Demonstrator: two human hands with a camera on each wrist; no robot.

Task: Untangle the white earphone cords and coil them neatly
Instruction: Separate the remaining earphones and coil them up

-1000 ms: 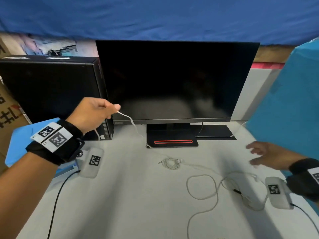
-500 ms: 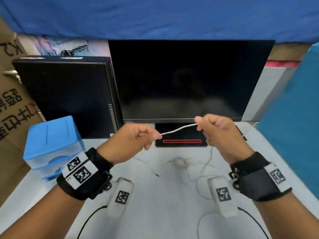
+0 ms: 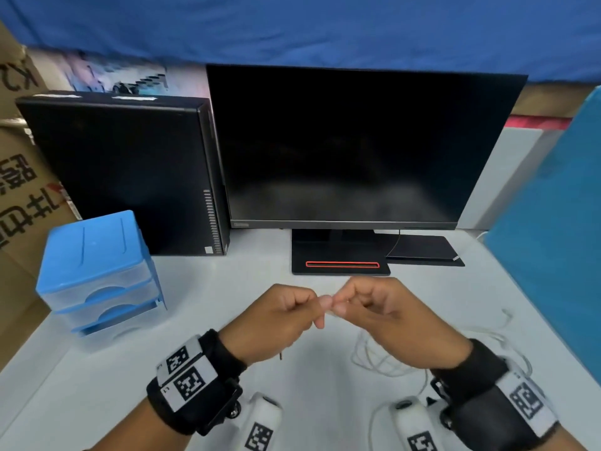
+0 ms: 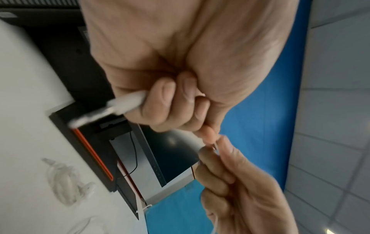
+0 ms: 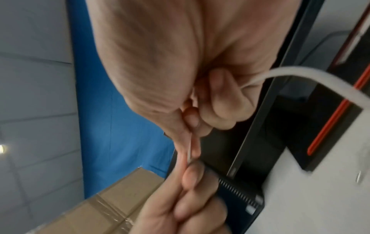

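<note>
Both hands meet above the middle of the white table (image 3: 201, 369). My left hand (image 3: 320, 304) and right hand (image 3: 338, 306) pinch the same short stretch of thin white earphone cord (image 5: 189, 152), fingertips almost touching. A white cord end (image 4: 112, 109) sticks out of the curled left fingers (image 4: 166, 101) in the left wrist view. From the right fist a blurred length of cord (image 5: 300, 74) arcs away. Loose loops of cord (image 3: 374, 359) lie on the table under the right wrist, and a bundled white coil (image 4: 64, 178) rests near the monitor base.
A black monitor (image 3: 357, 144) on a red-striped base (image 3: 341, 264) stands at the back, a black computer tower (image 3: 123, 174) to its left. A blue drawer box (image 3: 97, 271) sits front left. Cardboard boxes (image 3: 19, 190) are at left, a blue partition (image 3: 553, 239) at right.
A second ago the left hand alone held the cord up. Both hands then stretched it between them and have since dropped lower and drawn together until the fingertips nearly touch.
</note>
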